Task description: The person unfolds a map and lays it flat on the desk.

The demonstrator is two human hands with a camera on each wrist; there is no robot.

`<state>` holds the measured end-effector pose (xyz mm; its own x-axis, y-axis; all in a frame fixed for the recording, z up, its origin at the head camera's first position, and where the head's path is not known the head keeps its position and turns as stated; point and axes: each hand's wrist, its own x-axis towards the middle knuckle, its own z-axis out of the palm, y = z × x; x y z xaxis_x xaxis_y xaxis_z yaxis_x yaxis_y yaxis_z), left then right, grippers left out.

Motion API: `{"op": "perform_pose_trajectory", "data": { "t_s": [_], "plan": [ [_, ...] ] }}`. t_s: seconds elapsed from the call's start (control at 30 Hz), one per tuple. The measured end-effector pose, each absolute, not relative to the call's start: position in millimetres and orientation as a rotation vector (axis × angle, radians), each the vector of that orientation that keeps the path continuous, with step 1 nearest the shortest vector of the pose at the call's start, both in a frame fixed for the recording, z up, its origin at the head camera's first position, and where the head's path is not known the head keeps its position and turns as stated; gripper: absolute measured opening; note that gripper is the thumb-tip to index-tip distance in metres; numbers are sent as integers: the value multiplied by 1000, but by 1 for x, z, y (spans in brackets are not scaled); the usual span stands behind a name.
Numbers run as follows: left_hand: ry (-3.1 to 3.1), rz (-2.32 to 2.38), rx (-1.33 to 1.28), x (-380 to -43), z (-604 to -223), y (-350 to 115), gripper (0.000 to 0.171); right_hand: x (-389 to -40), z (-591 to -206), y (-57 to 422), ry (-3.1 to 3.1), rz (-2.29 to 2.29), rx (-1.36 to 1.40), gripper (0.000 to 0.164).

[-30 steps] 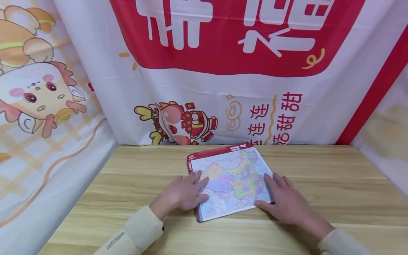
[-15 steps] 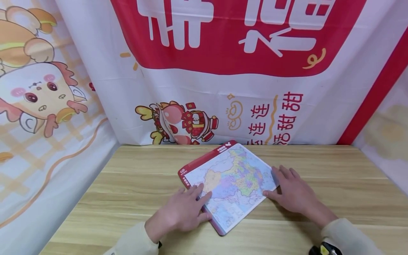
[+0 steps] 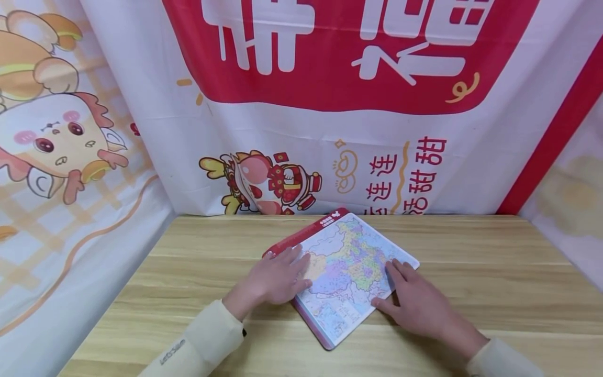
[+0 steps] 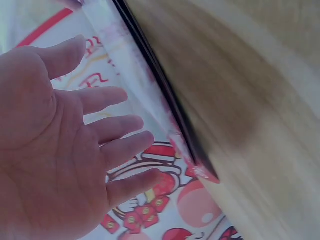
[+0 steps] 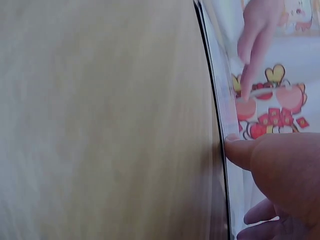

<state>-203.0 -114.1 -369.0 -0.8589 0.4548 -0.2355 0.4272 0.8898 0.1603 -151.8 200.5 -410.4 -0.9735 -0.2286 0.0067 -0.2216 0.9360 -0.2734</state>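
A thin rectangular map board with a red border and rounded corners lies aslant on the wooden table, its coloured map of China facing up. Over its left edge my left hand is spread with straight fingers. In the left wrist view the palm of that left hand shows, and nothing is held; whether the fingertips touch the board I cannot tell. At the board's right near edge, my right hand rests with fingers on the surface. The right thumb touches the edge in the right wrist view.
The wooden table spreads around the board on all sides. A white cloth backdrop with red lettering and cartoon figures hangs behind it, and patterned cloth hangs on the left.
The board has turned counter-clockwise over the last second. Since half a second ago, my left hand has shifted forward along the left edge and my right hand has moved left, further over the board.
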Motion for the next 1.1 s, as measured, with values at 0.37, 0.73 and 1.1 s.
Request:
{"op": "perform_pose_trajectory", "data": {
  "t_s": [0.37,0.73,1.1],
  "plan": [
    [2724,179,570,-213,-374,-116,76,-148,-409,192,3024,-436,-328,101],
    [2728,134,612,-184,-374,-114,76,-164,-409,215,3061,-452,-387,92],
    [2742,52,689,-150,-371,-112,74,-185,-409,226,3036,-413,-329,88]
  ]
}}
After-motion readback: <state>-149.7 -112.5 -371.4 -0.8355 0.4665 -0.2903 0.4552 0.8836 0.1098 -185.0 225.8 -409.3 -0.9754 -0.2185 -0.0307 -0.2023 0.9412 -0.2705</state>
